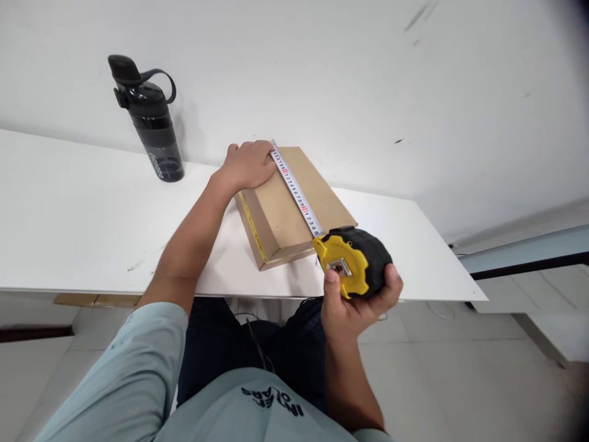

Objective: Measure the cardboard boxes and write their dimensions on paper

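Note:
A brown cardboard box (317,190) lies on the white table, with a yellow strip along its left side. The pulled-out steel blade (294,190) of a tape measure runs across its top from the far edge to the near edge. My left hand (248,164) rests at the box's far left, fingers closed around the blade's far end; the tip is hidden. In my right hand (356,307) is the yellow and black tape measure (352,261), gripped just off the box's near right corner, with the thumb by its metal clip.
A dark water bottle (156,135) with a strap loop stands at the back left of the white table (69,215), close to the wall (299,73). The table's front edge runs just before my lap. Tiled floor shows below, and a pale piece of furniture is at the right.

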